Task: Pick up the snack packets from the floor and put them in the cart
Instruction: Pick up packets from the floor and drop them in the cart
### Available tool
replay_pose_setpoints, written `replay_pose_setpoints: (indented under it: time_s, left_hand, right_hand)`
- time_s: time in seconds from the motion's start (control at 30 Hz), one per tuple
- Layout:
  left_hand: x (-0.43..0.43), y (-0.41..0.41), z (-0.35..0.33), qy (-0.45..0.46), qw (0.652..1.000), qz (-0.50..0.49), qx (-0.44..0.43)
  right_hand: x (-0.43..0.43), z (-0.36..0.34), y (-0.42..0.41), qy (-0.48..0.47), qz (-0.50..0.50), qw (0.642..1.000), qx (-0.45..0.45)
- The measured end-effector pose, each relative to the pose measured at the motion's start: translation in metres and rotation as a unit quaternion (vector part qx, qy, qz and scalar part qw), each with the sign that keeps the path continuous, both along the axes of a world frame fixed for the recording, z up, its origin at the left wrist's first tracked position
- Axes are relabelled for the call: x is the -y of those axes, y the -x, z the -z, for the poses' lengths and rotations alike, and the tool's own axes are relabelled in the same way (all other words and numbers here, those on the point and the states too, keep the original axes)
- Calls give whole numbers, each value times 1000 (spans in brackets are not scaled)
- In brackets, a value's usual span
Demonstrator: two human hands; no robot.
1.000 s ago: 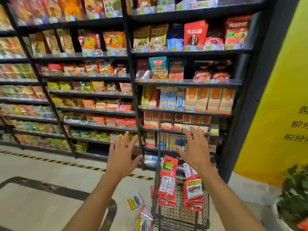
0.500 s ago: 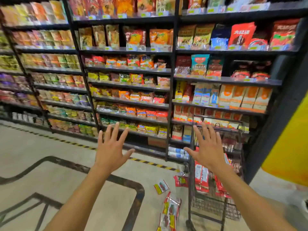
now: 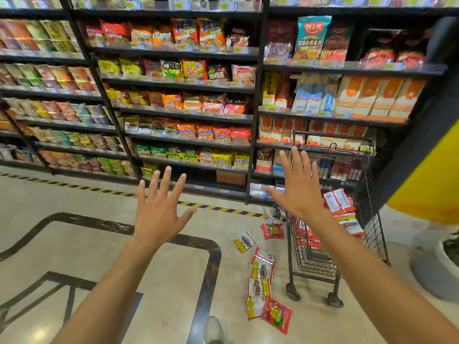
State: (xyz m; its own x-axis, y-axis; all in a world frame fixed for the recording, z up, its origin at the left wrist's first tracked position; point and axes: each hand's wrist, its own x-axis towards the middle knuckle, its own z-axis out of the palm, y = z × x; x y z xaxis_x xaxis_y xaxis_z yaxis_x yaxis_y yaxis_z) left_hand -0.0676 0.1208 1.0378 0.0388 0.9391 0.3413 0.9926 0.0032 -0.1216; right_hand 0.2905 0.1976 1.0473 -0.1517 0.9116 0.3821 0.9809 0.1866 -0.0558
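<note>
Several red and yellow snack packets lie on the floor left of the black wire cart (image 3: pixel 372 239): one small packet (image 3: pixel 244 242), a red one (image 3: pixel 272 229) near the cart's front wheel, a long strip (image 3: pixel 260 276) and a red packet (image 3: pixel 277 315) nearest me. More red packets (image 3: pixel 339 202) lie inside the cart. My left hand (image 3: pixel 159 209) is held out with fingers spread, empty, above the floor. My right hand (image 3: pixel 299 187) is also spread and empty, in front of the cart's left side.
Tall black shelves (image 3: pixel 253 115) packed with snacks run across the back. A yellow-black hazard strip (image 3: pixel 218 208) marks the floor along them. A yellow wall (image 3: pixel 432 175) and a potted plant in a grey pot (image 3: pixel 437 271) stand right of the cart. My shoe (image 3: pixel 213 330) shows below.
The view has swung left and back from the cart, so the cart sits further right and more floor packets show. Both hands stay spread and empty.
</note>
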Motion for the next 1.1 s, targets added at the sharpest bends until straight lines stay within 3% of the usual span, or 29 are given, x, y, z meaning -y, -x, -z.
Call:
replay_pose_setpoints:
  time_s: [0.37,0.67,0.83,1.1]
  left_hand:
    - [-219,43,9,25,998,47,13]
    - [-356,48,41,59,989,134,26]
    - [-441,38,67,91,972,214,31]
    - [-555,-3,90,133,916,378,16]
  right_hand:
    - [-157,41,67,17,55,997,-49]
    - [-235,70,82,54,115,990,-68]
    - [-267,89,88,73,181,979,-62]
    - [-302,97,106,90,317,941,-76]
